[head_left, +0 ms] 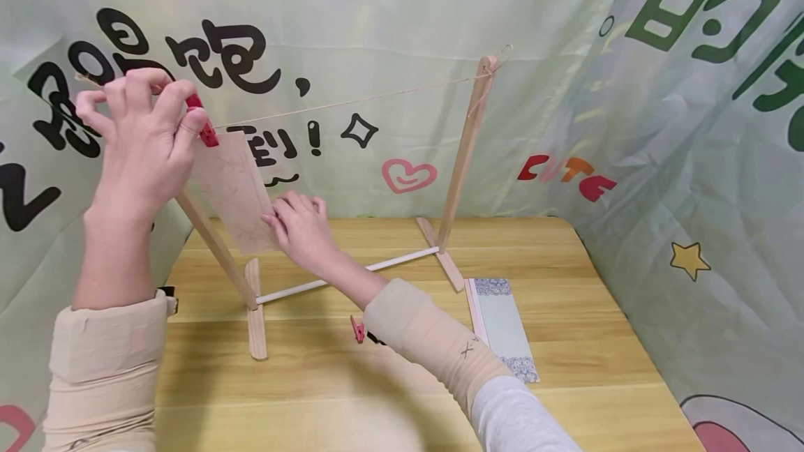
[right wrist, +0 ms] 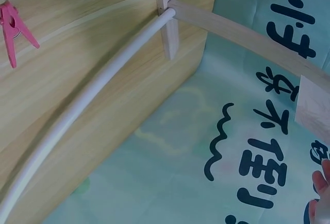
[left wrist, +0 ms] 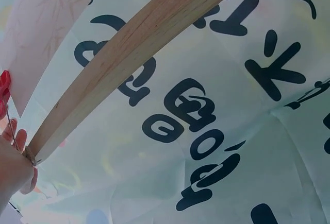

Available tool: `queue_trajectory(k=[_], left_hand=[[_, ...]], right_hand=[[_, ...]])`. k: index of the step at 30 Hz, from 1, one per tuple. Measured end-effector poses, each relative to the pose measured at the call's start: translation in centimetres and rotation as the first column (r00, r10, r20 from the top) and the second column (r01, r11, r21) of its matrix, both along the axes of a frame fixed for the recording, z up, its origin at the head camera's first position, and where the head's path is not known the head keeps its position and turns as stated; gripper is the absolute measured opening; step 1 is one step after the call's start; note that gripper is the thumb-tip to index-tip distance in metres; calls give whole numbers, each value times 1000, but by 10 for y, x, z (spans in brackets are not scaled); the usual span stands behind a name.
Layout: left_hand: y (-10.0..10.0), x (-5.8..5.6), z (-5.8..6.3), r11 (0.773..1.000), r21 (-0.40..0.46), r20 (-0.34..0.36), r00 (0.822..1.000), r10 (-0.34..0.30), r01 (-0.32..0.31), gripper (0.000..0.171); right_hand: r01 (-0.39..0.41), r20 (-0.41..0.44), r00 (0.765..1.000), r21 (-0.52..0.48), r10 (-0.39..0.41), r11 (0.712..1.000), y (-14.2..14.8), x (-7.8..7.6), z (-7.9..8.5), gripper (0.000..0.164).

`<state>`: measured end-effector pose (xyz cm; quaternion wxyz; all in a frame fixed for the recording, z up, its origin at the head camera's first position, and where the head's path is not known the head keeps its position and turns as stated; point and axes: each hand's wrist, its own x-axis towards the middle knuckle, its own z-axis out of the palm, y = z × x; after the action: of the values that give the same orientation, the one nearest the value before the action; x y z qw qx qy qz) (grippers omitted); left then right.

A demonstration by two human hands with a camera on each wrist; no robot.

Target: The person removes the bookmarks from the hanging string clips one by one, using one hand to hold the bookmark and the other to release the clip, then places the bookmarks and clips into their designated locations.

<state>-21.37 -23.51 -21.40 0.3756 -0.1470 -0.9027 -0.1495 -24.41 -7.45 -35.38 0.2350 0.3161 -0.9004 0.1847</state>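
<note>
My left hand [head_left: 141, 141] is raised at the top of the left wooden post, its thumb and fingers pinching a red clothespin [head_left: 207, 129]. Below that clothespin hangs a pale, faintly patterned paper card [head_left: 235, 194] at the string [head_left: 352, 100]. The card's lower right edge is between the thumb and fingers of my right hand [head_left: 304, 229]. In the left wrist view, the clothespin [left wrist: 4, 90] and card [left wrist: 46, 28] show at the left side. One corner of the card [right wrist: 312, 108] appears in the right wrist view.
The wooden stand has a left post [head_left: 216, 250], a right post [head_left: 466, 159] and a white crossbar [head_left: 402, 259]. Another pink clothespin [head_left: 357, 330] lies on the table [head_left: 283, 403]. A light-blue card with lace-patterned ends [head_left: 502, 326] lies at right, partly behind my sleeve.
</note>
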Motion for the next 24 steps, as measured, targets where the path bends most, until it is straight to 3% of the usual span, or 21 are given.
queue_trajectory(k=[5,10,18,24], left_hand=[[1,-3,-1,998,51,-57,998,-36,39,44],[1,-5,-3,992,114,-161,986,-42,61,46],[9,-10,-2,971,222,-343,939,-8,89,46],[16,-9,0,950,280,-419,908,-5,135,56]], right_hand=[[-9,-9,1000,-43,8,999,2,-3,2,21],[-8,-26,1000,-58,6,998,5,-6,3,20],[7,-6,1000,-49,-8,999,12,-10,1,21],[-7,-1,1000,-63,7,998,17,-12,-3,20]])
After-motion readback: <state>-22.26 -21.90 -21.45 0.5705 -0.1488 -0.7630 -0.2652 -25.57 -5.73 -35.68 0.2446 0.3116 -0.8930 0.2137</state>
